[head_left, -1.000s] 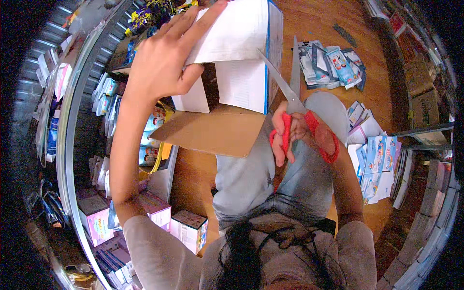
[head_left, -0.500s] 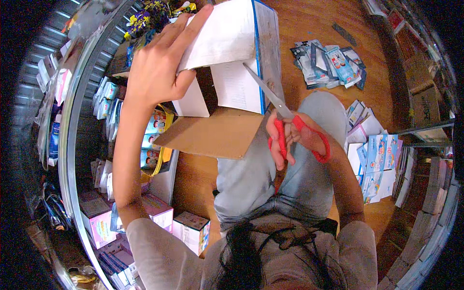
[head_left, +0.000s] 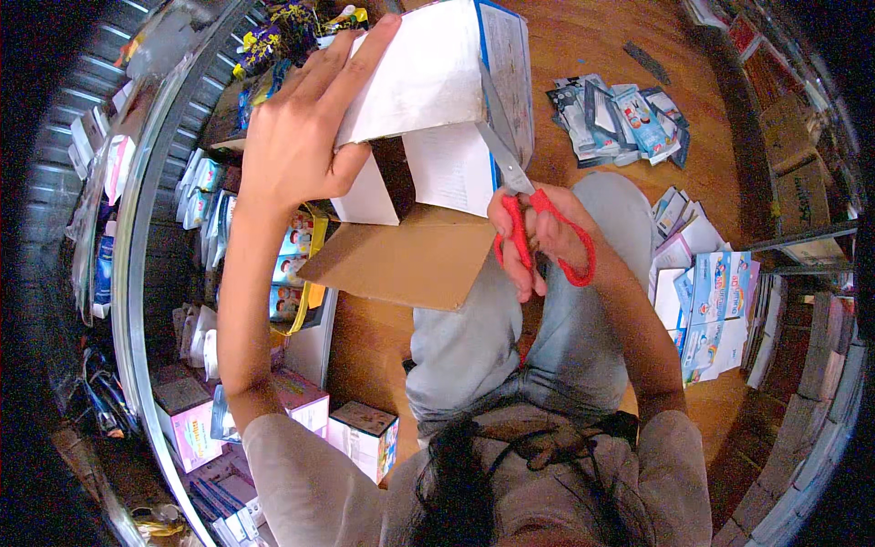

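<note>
My left hand (head_left: 305, 128) is spread over the upper left side of a white and blue cardboard box (head_left: 415, 73), gripping its edge with the thumb below and the fingers on top. The box is tilted, with its opening toward me and a brown flap (head_left: 401, 255) hanging down over my knee. In my right hand (head_left: 538, 237) is a pair of scissors (head_left: 512, 173) with red handles, my fingers through the loops. Its blades lie along the box's blue corner edge; whether they cut into the cardboard I cannot tell.
A pile of flat packets (head_left: 620, 123) lies on the wooden floor at the far right. Nearer on the right are flattened blue and white cartons (head_left: 715, 301). Metal shelving (head_left: 128, 301) with packages runs along the left; stacked boxes (head_left: 793, 392) line the right.
My right hand has moved slightly up and left, and the scissors have turned steeper, their blades now against the box's corner edge. The box and left hand have barely shifted.
</note>
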`<state>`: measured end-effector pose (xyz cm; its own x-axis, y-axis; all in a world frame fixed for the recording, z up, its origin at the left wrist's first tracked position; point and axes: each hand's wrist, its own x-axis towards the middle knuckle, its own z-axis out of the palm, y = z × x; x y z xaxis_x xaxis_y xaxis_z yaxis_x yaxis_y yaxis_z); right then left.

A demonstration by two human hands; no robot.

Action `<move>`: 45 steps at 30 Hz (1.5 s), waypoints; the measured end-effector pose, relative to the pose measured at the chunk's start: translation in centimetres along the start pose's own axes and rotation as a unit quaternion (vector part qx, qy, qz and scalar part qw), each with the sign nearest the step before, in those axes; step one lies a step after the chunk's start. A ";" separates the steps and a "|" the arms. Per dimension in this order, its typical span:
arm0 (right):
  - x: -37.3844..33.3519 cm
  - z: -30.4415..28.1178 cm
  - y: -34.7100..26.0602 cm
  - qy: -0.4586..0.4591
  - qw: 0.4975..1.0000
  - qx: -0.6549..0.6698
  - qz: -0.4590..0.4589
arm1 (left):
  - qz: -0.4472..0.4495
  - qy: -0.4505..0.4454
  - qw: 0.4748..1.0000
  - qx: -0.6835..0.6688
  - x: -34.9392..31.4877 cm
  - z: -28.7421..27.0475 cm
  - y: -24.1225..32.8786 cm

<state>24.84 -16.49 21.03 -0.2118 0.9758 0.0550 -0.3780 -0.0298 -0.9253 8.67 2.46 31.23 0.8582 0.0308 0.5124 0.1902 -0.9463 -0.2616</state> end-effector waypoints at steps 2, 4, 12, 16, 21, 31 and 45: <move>0.2 -0.2 0.1 -0.007 1.000 0.008 -0.005 | 0.000 -0.010 1.000 0.013 0.0 0.1 -0.2; 0.4 -0.4 0.5 -0.013 1.000 0.015 -0.010 | 0.001 0.001 1.000 0.006 0.2 0.2 0.0; 0.4 0.3 2.2 -0.071 0.984 0.147 -0.065 | 0.023 0.067 0.997 -0.037 0.0 1.7 -0.5; 0.0 0.7 2.9 -0.052 0.979 0.145 -0.131 | 0.028 0.072 0.996 -0.038 0.2 1.9 -0.4; -1.0 0.5 1.3 -0.009 0.996 0.079 -0.051 | 0.025 0.072 0.996 -0.045 0.1 1.7 -0.2; -1.6 0.2 0.1 0.010 1.000 0.019 -0.016 | 0.031 0.073 0.996 -0.040 0.5 1.7 0.1; -2.2 1.1 -1.8 0.087 0.996 -0.033 0.018 | 0.019 0.040 0.995 -0.086 -0.4 0.5 -0.6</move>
<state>24.98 -18.85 22.95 -0.0628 0.9973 -0.0381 -0.3125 -0.0559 -0.9483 8.44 3.16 30.81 0.8215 -0.0250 0.5696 0.0685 -0.9875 -0.1421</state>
